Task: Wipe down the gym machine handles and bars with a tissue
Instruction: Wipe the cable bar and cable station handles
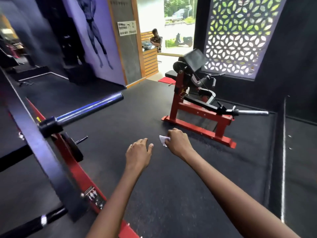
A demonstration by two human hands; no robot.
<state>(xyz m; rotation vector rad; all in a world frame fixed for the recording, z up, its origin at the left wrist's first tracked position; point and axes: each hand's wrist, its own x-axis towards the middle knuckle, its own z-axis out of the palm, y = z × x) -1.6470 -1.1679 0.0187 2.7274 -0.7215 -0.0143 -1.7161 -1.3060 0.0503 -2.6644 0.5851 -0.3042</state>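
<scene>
While no bar is touched, right hand (178, 141) pinches the tissue (163, 140) in curled fingers, mid-air above the floor; left hand (138, 152) relaxed, empty. Between wipes, likely. Next: reach the bar (89, 108) at left.

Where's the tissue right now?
In the head view, the tissue is pinched in the right hand, just right of the open left hand, above the black floor.

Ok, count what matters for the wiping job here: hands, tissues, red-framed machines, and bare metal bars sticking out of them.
Hands: 2, left hand and right hand
Tissue: 1, tissue in the right hand
Red-framed machines: 2, near machine and far machine
Bare metal bars: 2, blue-lit bar and chrome bar
Total: 7
</scene>
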